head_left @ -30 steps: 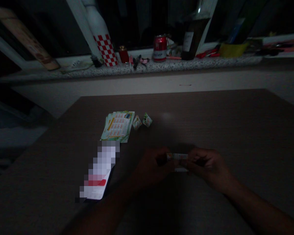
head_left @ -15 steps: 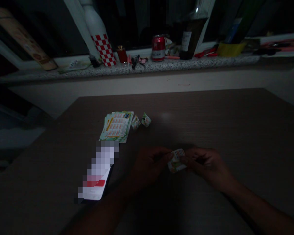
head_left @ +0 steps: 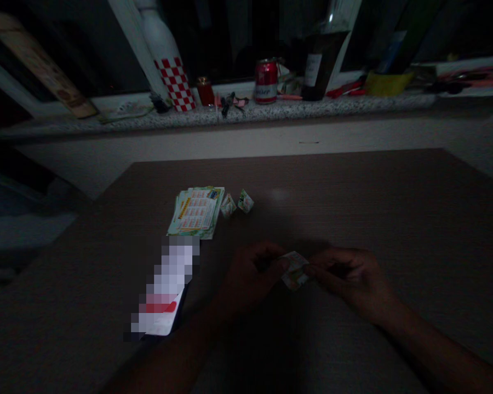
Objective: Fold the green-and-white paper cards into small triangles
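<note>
- Small printed paper (head_left: 296, 275): held between the two hands, over the middle of the table (head_left: 353, 191) toward its near edge; its surface appears creased, though in this dim light the number of folds, and whether it touches the wood, cannot be told
- Left hand (head_left: 250, 279): grip narrow, thumb and fingers pinching the paper's left side
- Right hand (head_left: 355, 279): a like pinch, thumb and fingertips closed on the paper's right side
- Step in hand, as judged from the grip: folding or shaping the paper with both hands together
- Next move, as judged: any further crease would call for one hand to steady the piece while the opposite thumb presses along the fold, edges kept aligned
- Two small folded papers (head_left: 245, 202): side by side nearer the far edge, the left one just beside the stack
- Stack of printed sheets (head_left: 195, 210): toward the table's far left corner, its sheets slightly out of line
- Phone (head_left: 164, 290): lit screen upward, slanted between the stack and the near edge, beside the left forearm
- Windowsill (head_left: 271, 112): beyond the far edge, bearing a red can (head_left: 265, 81) and a checkered bottle (head_left: 176, 85)
</note>
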A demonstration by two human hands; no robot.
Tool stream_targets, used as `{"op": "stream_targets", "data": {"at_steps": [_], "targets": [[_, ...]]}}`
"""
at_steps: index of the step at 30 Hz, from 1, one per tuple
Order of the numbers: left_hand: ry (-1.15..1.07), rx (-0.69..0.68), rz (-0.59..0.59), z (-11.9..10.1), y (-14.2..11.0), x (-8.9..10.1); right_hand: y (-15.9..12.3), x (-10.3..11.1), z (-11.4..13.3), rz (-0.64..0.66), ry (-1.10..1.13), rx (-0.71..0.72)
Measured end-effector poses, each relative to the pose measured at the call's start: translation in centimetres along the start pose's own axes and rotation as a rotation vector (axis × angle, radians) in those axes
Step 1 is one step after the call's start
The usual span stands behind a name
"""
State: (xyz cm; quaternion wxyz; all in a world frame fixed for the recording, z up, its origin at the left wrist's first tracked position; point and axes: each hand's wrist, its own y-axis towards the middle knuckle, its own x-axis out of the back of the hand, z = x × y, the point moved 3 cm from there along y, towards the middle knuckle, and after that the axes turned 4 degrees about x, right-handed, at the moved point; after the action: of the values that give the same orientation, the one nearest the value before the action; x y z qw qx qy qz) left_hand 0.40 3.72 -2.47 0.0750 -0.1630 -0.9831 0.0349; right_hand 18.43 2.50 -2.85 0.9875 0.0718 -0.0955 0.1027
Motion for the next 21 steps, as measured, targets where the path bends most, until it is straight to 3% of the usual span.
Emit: {"op": "stream_targets", "data": {"at_steps": [11, 17, 21], "targets": [[0.012, -0.012, -0.022, -0.5, 0.0, 0.1, -0.1, 0.0, 0.5, -0.025, -0.059, 0.082], [0.049, -0.056, -0.079, -0.6, -0.3, 0.0, -0.2, -0.5, 0.6, 0.016, 0.023, 0.067], [0.057, -0.055, -0.045, -0.5, -0.2, -0.1, -0.2, -0.3, 0.9, 0.011, -0.066, 0.12]]}}
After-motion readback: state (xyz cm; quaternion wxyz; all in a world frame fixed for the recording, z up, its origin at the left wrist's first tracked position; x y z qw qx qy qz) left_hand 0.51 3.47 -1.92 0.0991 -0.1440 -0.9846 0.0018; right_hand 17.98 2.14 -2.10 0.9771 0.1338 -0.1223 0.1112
